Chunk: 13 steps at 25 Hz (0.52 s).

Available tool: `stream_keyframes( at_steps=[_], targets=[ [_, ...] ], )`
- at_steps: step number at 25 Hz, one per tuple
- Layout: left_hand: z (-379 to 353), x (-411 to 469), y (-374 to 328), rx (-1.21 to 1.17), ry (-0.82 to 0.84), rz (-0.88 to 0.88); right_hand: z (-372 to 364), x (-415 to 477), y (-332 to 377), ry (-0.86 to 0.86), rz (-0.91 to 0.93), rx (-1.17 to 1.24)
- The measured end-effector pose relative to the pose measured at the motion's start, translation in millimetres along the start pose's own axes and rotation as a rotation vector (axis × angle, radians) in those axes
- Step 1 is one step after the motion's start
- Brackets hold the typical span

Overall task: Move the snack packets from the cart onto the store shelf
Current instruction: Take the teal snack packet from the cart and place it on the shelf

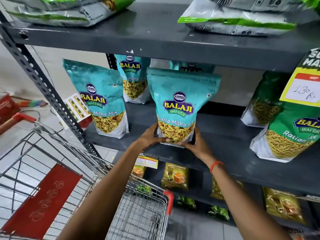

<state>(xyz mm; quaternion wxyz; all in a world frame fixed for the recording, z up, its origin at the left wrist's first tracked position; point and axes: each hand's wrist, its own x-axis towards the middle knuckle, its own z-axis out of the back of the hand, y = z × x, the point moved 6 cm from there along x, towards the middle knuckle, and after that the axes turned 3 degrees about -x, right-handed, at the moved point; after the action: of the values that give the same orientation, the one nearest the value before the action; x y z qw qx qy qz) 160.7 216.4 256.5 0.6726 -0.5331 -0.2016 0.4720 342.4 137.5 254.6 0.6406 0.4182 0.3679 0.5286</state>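
Nearly done: both hands, left hand (150,135) and right hand (195,144), clamp a teal packet (180,104) standing on the shelf (225,146), two more at its ten o'clock, with the cart (138,213) apparently bare.

Both forearms are bare, no sleeves showing. The right wrist wears a thin orange-red band (215,166), perhaps thread. The left hand (150,135) carries faint dark patterning near the wrist, possibly henna.
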Motion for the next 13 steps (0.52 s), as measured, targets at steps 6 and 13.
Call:
stream_keyframes(
  at_steps=[6,13],
  targets=[
    [-0.9,-20.7,17.5,-0.065,0.003,0.017,-11.8,-24.5,1.2,-0.026,0.005,-0.085],
    [-13.0,-57.3,-12.7,0.118,-0.272,-0.140,2.3,-42.7,26.3,-0.145,0.050,-0.177]
  ],
)
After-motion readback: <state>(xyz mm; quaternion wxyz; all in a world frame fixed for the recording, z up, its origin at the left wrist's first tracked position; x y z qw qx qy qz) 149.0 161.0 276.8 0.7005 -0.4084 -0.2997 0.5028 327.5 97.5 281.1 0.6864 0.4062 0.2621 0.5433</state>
